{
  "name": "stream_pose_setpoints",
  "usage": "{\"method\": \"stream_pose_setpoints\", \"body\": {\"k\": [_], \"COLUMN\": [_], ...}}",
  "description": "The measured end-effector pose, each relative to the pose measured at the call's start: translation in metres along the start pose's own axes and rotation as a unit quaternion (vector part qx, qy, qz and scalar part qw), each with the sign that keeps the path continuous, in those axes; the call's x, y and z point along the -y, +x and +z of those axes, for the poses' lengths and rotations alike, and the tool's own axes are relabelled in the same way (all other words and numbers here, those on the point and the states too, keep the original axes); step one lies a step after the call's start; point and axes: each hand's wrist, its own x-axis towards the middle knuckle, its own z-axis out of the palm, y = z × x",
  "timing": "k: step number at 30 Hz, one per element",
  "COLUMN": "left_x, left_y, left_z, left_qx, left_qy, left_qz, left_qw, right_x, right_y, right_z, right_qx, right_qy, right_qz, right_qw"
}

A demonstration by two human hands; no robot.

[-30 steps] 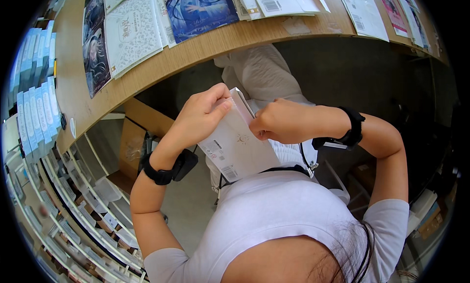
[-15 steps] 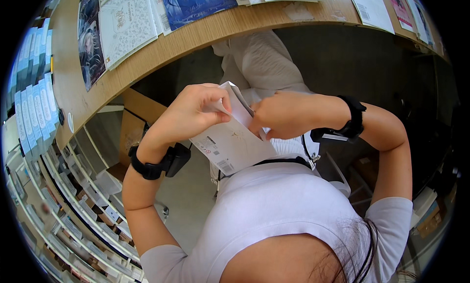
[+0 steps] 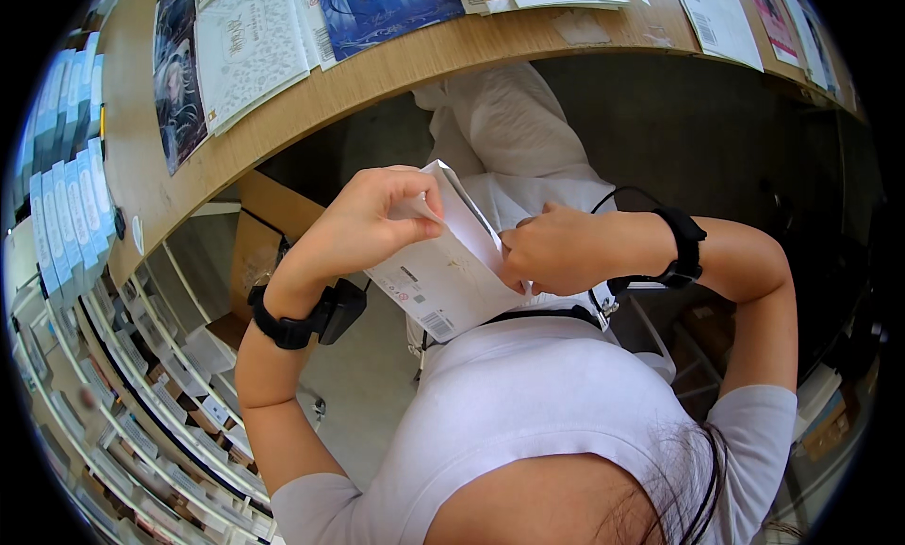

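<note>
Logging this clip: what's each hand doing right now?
Left hand: shut, pinching the white envelope's top edge.
Right hand: shut on the envelope's right side.

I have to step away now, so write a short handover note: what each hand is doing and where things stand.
Left hand: pinching the top edge of the white paper envelope, held at chest height.
Right hand: its grip is on the envelope's right edge, fingertips at the opening.
Surroundings: curved wooden counter ahead carries booklets and printed sheets.
Done: envelope lifted, mouth parted.
Left: whether anything is inside cannot be seen.
</note>
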Motion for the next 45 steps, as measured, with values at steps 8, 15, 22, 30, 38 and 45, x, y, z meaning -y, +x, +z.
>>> {"method": "stream_pose_setpoints", "body": {"k": [8, 15, 22, 30, 38, 45], "left_x": [0.006, 0.009, 0.007, 0.008, 0.017, 0.027], "left_y": [-0.009, -0.014, -0.008, -0.012, -0.015, -0.015], "left_z": [-0.012, -0.004, 0.007, 0.015, 0.023, 0.030], "left_qx": [-0.059, -0.105, -0.192, -0.218, -0.190, -0.136], "left_qy": [-0.023, -0.030, -0.015, -0.033, -0.016, -0.108], "left_qz": [-0.041, 0.014, 0.078, 0.046, -0.016, 0.035], "left_qw": [0.997, 0.994, 0.978, 0.974, 0.982, 0.984], "right_x": [0.002, 0.001, 0.006, 0.028, 0.038, 0.026], "right_y": [-0.017, -0.035, -0.017, -0.022, -0.011, -0.010], "right_z": [-0.001, -0.027, -0.012, -0.035, -0.046, -0.037], "right_qx": [0.070, -0.171, -0.334, -0.307, -0.280, -0.334], "right_qy": [-0.003, 0.041, -0.058, 0.135, 0.167, 0.088], "right_qz": [0.015, -0.093, -0.115, -0.170, -0.172, -0.076], "right_qw": [0.997, 0.980, 0.934, 0.927, 0.929, 0.935]}}
